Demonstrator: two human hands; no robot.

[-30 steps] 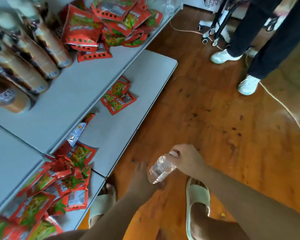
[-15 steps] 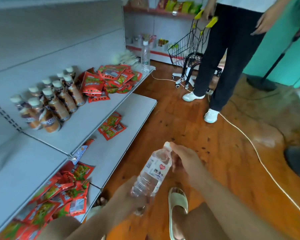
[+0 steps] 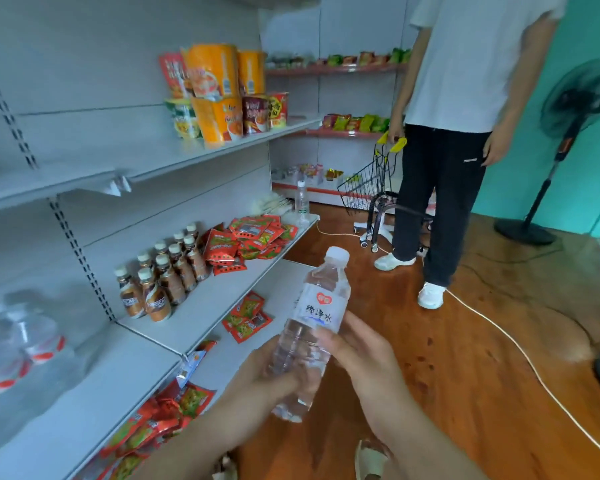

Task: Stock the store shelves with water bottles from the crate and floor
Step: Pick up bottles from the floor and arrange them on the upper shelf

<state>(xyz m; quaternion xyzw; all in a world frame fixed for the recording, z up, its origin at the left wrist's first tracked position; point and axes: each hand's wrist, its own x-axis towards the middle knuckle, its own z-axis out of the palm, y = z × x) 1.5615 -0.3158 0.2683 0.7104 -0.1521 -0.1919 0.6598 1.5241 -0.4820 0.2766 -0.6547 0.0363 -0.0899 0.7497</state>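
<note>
A clear water bottle [image 3: 321, 306] with a white cap and a white label bearing a red heart stands nearly upright in front of me, over the floor beside the shelves. My left hand [image 3: 267, 372] grips its lower body from the left. My right hand [image 3: 357, 355] holds its middle from the right, fingers curled round it. Blurred water bottles with red-striped labels [image 3: 25, 351] stand on the grey shelf [image 3: 94, 407] at the far left. One more water bottle [image 3: 302, 202] stands at the far end of the middle shelf.
Brown drink bottles [image 3: 163, 278] and red snack packets [image 3: 250, 240] fill the middle shelf; noodle cups [image 3: 222, 95] sit above. A person [image 3: 444, 161] stands with a small cart [image 3: 371, 188] on the wooden floor. A fan [image 3: 551, 150] and a white cable [image 3: 520, 351] lie to the right.
I have straightened up, so the view rose from the floor to the shelves. The bottle came up with both hands and turned from tilted to nearly upright.
</note>
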